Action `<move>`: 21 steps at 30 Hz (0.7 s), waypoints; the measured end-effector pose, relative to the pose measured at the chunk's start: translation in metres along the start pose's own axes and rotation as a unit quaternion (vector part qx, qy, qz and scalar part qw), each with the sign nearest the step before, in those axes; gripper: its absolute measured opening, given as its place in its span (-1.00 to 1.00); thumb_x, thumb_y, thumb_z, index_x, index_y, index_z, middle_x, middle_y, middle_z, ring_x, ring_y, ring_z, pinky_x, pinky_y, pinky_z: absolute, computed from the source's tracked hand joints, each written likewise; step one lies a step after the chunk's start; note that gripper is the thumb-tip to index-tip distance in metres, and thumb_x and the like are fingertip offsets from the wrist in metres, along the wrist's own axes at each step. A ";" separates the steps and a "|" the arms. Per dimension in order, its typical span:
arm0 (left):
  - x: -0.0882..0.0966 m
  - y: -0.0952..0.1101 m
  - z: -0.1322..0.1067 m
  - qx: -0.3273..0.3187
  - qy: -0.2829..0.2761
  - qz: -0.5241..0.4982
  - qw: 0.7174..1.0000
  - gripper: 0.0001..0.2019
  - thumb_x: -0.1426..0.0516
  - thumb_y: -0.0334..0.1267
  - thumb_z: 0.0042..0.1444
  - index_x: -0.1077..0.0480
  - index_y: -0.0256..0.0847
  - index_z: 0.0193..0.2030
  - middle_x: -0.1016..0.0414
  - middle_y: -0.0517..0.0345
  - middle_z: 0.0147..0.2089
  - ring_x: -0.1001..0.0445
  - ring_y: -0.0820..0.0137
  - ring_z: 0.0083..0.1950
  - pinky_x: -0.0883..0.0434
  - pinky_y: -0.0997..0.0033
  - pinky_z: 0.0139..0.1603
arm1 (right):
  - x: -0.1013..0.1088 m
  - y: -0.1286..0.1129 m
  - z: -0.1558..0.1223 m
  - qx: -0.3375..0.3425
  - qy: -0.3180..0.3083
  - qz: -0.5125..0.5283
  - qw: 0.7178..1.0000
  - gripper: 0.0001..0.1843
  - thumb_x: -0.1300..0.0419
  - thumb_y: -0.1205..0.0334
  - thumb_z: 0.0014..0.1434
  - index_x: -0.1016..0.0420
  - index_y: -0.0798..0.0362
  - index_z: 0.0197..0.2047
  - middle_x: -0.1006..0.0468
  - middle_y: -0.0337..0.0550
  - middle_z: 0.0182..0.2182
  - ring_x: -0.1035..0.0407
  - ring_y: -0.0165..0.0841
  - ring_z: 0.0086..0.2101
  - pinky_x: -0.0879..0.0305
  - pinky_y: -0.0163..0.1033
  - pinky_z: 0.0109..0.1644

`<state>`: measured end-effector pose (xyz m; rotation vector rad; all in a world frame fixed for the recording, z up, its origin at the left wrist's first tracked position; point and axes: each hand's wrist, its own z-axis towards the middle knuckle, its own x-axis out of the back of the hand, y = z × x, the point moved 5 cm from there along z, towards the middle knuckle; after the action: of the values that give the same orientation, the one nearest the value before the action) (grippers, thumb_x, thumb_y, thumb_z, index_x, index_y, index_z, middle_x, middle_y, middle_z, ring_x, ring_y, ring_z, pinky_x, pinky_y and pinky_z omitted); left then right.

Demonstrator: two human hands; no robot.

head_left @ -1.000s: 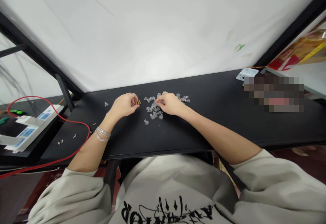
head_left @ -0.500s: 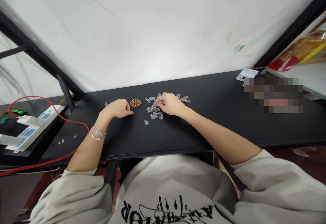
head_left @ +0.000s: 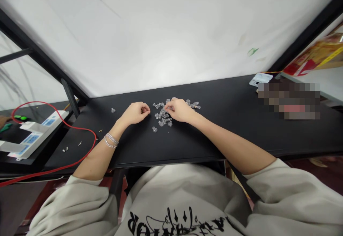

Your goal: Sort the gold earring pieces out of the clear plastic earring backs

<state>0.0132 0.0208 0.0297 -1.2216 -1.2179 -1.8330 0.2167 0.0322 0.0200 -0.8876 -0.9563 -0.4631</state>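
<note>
My left hand (head_left: 136, 113) is closed, its fingers and thumb curled around small brown beads (head_left: 142, 110). Only a little of the beads shows between thumb and fingers; the hand covers the rest. Just to its right, clear plastic charms (head_left: 161, 113) lie in a loose pile on the black table. My right hand (head_left: 178, 109) rests at this pile with thumb and fingertips pinched together on a clear charm, mostly hidden by the fingers. One round clear charm (head_left: 154, 129) lies apart in front of the pile. Another clear charm (head_left: 113, 110) sits left of my left hand.
A red cable (head_left: 95, 136) loops over the table's left side beside a white device with blue labels (head_left: 34, 137). Small metal bits (head_left: 65, 149) lie near the cable. A pale camera-shaped packet (head_left: 259, 79) is at the back right, beside a blurred patch. A white wall stands behind.
My left hand has moved right, over the brown beads, and its fingers now curl around them. The clear charm at the left has come into full view. My right hand stays nearly still.
</note>
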 end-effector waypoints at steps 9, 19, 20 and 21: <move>-0.006 -0.007 0.005 0.016 0.051 0.029 0.998 -0.86 -0.16 -0.26 0.11 -0.56 -0.18 -0.29 -0.45 0.15 -0.36 -0.40 0.40 -0.36 -0.32 0.38 -0.27 | 0.003 -0.002 0.000 -0.008 -0.004 0.006 1.000 -0.78 -0.17 0.35 0.20 -0.68 0.08 -0.21 -0.56 -0.06 -0.27 -0.39 -0.42 -0.38 -0.30 -0.32 -0.12; -0.004 -0.008 0.004 0.019 0.056 0.050 0.997 -0.86 -0.15 -0.26 0.10 -0.54 -0.17 -0.27 -0.46 0.14 -0.35 -0.41 0.38 -0.34 -0.35 0.36 -0.22 | 0.003 -0.001 -0.001 -0.022 -0.006 0.007 1.000 -0.79 -0.17 0.32 0.20 -0.66 0.04 -0.21 -0.56 -0.09 -0.25 -0.39 -0.42 -0.36 -0.29 -0.31 -0.12; -0.003 -0.008 0.004 0.019 0.060 0.050 0.997 -0.85 -0.14 -0.27 0.10 -0.54 -0.17 -0.27 -0.46 0.14 -0.35 -0.42 0.38 -0.33 -0.35 0.36 -0.21 | 0.003 0.001 -0.001 -0.027 -0.002 0.006 1.000 -0.79 -0.17 0.30 0.20 -0.66 0.03 -0.21 -0.56 -0.09 -0.24 -0.40 -0.42 -0.36 -0.29 -0.31 -0.12; -0.002 -0.008 0.004 0.020 0.064 0.051 0.996 -0.85 -0.13 -0.28 0.10 -0.54 -0.17 -0.26 -0.46 0.13 -0.34 -0.42 0.38 -0.33 -0.35 0.36 -0.20 | 0.004 0.002 -0.001 -0.035 0.003 0.006 0.999 -0.80 -0.17 0.29 0.20 -0.65 0.03 -0.20 -0.56 -0.09 -0.24 -0.41 -0.41 -0.35 -0.30 -0.31 -0.11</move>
<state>0.0084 0.0274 0.0259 -1.1074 -1.0964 -1.7758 0.2207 0.0327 0.0221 -0.9534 -0.9335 -0.4908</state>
